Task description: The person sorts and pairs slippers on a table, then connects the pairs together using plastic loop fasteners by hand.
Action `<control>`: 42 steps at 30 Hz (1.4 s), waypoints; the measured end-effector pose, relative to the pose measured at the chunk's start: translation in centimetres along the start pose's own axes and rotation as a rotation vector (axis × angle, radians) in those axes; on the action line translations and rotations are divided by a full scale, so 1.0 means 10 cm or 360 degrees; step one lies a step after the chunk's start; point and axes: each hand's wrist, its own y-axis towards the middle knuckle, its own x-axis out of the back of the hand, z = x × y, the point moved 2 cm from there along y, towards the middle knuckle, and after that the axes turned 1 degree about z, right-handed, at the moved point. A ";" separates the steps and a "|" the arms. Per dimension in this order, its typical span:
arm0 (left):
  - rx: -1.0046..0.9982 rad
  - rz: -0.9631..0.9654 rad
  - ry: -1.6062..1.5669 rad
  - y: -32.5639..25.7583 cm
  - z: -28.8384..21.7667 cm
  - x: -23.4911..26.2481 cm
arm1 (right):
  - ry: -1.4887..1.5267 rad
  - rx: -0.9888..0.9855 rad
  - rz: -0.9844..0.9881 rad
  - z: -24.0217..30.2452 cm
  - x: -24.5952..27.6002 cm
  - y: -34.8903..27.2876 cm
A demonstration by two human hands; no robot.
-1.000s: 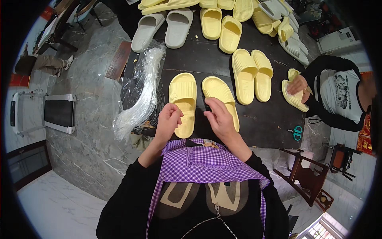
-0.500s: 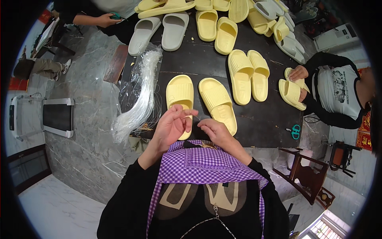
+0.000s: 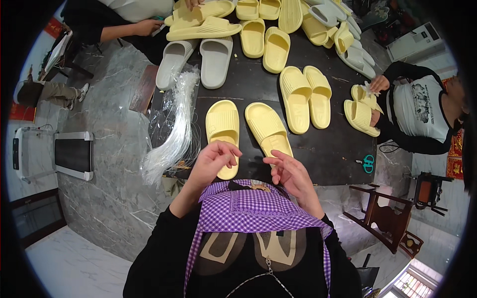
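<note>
My left hand (image 3: 214,158) hovers over the near end of a yellow slide slipper (image 3: 222,119), its fingers curled together. Whatever they hold, if anything, is too fine to make out. My right hand (image 3: 294,178) is open, its fingers bent and apart, in front of a second yellow slipper (image 3: 266,124) and partly covering its near end. Both slippers lie sole down with their toes away from me. A gap separates the two hands. To the left lies a bundle of clear plastic strands (image 3: 181,124), partly on a clear plastic sheet.
Another yellow pair (image 3: 297,102) lies to the right on the black table (image 3: 328,159). Grey slippers (image 3: 216,62) and several yellow ones line the far side. Teal-handled scissors (image 3: 367,164) lie near the right edge. A person on the right handles yellow slippers (image 3: 361,116); another stands far left.
My hands have moved apart, and my right hand has opened and shifted right. My left hand's fingers have curled in. The person on the right now has something whitish at the slipper.
</note>
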 end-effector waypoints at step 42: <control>0.0267 -0.1133 -0.0090 0.59 0.76 0.24 | -0.1525 0.0605 -0.0543 -0.26 0.16 1.02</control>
